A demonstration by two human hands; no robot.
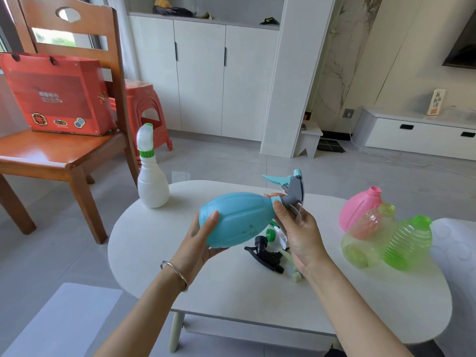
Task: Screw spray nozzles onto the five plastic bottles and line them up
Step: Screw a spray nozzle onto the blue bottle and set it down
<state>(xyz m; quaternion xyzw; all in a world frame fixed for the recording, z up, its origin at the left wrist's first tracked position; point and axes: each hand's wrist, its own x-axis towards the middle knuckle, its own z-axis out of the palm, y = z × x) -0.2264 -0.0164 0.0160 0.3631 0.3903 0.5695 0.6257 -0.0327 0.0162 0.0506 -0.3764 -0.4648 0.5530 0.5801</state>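
Blue bottle [237,219]: centre of the frame, held on its side above the table [180,279], neck pointing right.
Left hand [203,243]: cups the bottle's rounded base from below, thumb pressed on its near side.
Right hand [296,228]: just right of the bottle, thumb and fingers curled round the collar at the neck.
Grey-and-teal nozzle [291,188]: sits on the blue bottle's neck, rising above the right hand, trigger pointing left.
White bottle [153,186]: upright at the table's far left edge, nozzle fitted, well apart from both hands.
Black nozzle [265,255]: lies on the table under the held bottle, beside other loose nozzles [277,231].
Pink bottle [360,208], yellow bottle [360,248], green ribbed bottle [409,243]: clustered at the right of the table, uncapped, touching one another.
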